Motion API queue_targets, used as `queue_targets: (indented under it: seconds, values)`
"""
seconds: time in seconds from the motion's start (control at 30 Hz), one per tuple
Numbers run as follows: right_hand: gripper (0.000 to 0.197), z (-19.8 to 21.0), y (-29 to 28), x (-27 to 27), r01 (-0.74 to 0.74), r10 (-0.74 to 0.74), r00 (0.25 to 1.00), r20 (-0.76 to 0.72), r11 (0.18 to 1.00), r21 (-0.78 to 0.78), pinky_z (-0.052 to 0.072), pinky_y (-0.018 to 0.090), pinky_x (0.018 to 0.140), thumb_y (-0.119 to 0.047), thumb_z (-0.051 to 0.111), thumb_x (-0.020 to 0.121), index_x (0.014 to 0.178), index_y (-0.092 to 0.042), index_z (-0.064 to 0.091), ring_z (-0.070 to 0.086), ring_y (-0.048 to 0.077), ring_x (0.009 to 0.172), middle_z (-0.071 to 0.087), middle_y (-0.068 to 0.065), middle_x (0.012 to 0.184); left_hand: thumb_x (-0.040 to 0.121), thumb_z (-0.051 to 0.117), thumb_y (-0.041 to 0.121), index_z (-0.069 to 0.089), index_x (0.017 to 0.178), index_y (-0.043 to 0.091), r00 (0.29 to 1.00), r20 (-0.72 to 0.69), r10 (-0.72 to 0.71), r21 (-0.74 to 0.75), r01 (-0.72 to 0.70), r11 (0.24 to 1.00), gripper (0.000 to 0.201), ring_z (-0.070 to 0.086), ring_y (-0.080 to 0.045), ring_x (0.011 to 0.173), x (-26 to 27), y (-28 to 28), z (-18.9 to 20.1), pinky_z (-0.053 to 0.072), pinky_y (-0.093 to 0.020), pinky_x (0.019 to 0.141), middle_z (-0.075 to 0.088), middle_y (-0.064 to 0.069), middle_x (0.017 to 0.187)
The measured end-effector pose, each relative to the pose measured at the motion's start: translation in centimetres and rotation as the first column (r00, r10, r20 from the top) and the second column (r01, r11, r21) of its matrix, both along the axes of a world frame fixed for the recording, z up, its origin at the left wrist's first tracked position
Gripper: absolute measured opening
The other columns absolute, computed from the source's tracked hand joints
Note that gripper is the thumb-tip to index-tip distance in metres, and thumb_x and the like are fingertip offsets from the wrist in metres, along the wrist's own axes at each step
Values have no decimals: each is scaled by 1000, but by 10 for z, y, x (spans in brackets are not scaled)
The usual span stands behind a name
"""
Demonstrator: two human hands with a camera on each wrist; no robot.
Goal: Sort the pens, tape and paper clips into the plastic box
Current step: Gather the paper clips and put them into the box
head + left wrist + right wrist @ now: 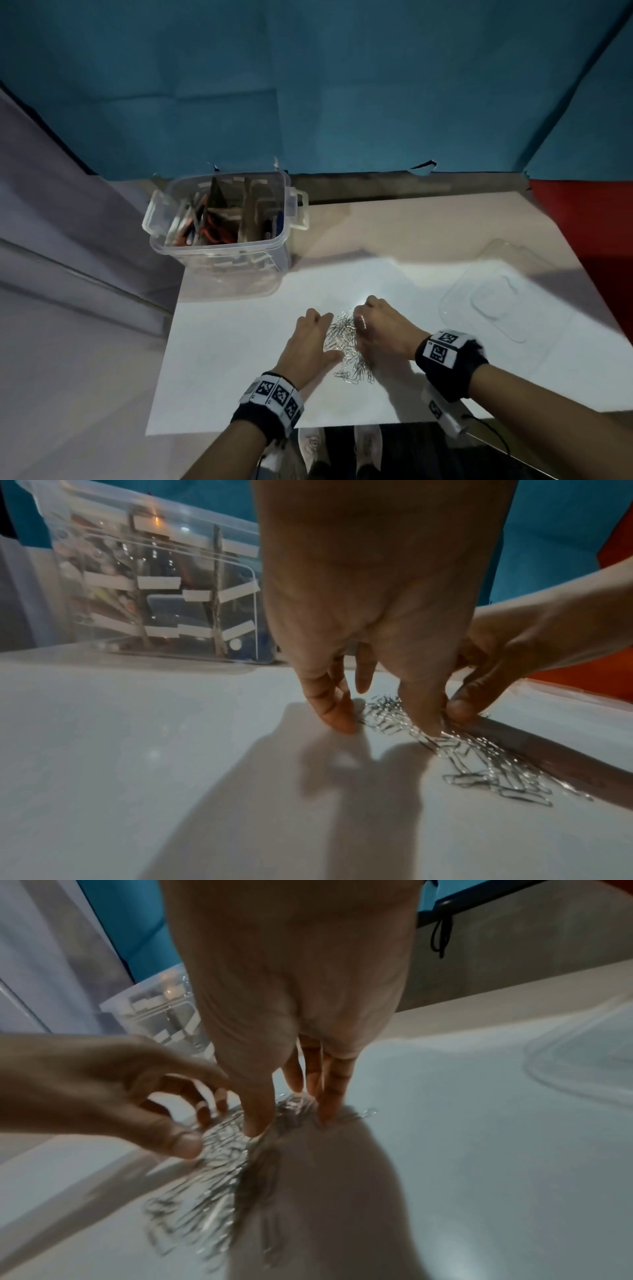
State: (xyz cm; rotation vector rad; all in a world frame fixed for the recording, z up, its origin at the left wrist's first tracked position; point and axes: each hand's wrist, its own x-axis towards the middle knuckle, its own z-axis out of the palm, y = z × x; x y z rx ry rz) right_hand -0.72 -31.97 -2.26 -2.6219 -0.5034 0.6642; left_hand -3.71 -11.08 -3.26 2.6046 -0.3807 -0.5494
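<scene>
So the biggest thing is the white tabletop (239, 342), with a teal backdrop (308, 85) hanging behind it. Using the pile of paper clips (344, 337) as the landmark: it sits on the near-middle of the tabletop, a loose silvery heap spread out toward the person.

Up and to the left of the pile, at the far edge, is the clear plastic box (226, 253). It's open on top, has cardboard-looking dividers inside, and there are pens (195, 226) lying in its left compartment, reddish and dark ones mostly. Something dark stands in the right compartment too, can't tell what exactly. Off to the right of the pile lies the clear lid (493, 308), flat on the tabletop.

Now the hands. The left hand (308, 342) is right at the left side of the pile, fingers (334, 712) bent down with the tips on the tabletop at the edge of the clips, thumb pushing into them, more raking than grabbing. The right hand (380, 325) is on the right side of the pile, fingers (330, 1096) pointing down into the clips with the thumb in too; nothing is clearly pinched there either. The two hands nearly touch over the heap. Both wrists wear black bands with square markers.
</scene>
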Motion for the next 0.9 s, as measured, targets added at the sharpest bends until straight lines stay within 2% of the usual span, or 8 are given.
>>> queue_targets:
  seconds: [0.07,0.2,0.3,0.4,0.47,0.57,0.67,0.9]
  values:
    - [16,-2,15,-7,14,-15,1000,24,999,53,43,29,77,-23,60,85,98,-15,61,46,18,89,45,-3,94,85,72,33,51,117,20,999,28,36,-27,-35,999,41,44,-17,97,0,-11,-2,46,-32,82,40,3,110]
    - [13,0,32,-10,103,-109,993,50,990,97,41,30,71,-15,53,88,89,-12,66,49,19,80,51,-1,86,86,61,20,58,86,17,991,24,134,-74,-132,988,4,52,-20,80,11,-24,4,42,-30,70,47,2,90]
    - [18,4,32,-2,198,-198,980,-8,977,77,51,36,66,-7,51,76,75,-12,68,57,22,73,63,3,75,85,62,15,59,73,14,982,22,189,-20,-189,982,12,57,-23,76,22,-24,11,46,-37,65,58,-2,80]
    - [14,9,28,12,245,-242,969,-36,965,92,49,30,63,-2,54,70,61,-10,63,53,21,68,60,-1,61,81,59,4,71,78,13,969,-1,247,-19,-247,969,16,64,-23,78,33,-18,11,56,-42,73,69,-3,79]
    - [14,16,24,21,256,-251,967,-52,957,135,52,28,67,-5,62,72,66,-12,73,60,17,69,70,-1,65,81,58,3,72,77,13,965,-18,263,-18,-263,965,18,66,-24,78,39,-14,12,57,-42,74,70,-3,79]
    - [14,15,19,30,297,-285,953,-98,944,145,56,26,72,-7,66,72,71,-14,78,66,12,74,75,-2,72,83,65,16,66,97,13,973,-7,230,-8,-230,973,15,61,-27,93,42,-12,13,52,-37,78,65,-6,98]
    - [14,4,20,26,315,-303,947,-111,942,119,58,32,70,-11,63,70,72,-17,76,66,12,71,72,-2,73,77,78,33,51,116,19,993,11,117,75,-117,990,49,44,-24,103,34,-17,10,45,-36,78,45,-3,113]
    - [13,-7,38,23,349,-339,936,-98,931,111,46,35,54,-15,52,65,64,-4,57,41,15,55,51,3,61,87,65,12,63,103,17,992,50,114,-16,-114,993,17,54,-24,96,34,-26,2,49,-36,80,53,-2,103]
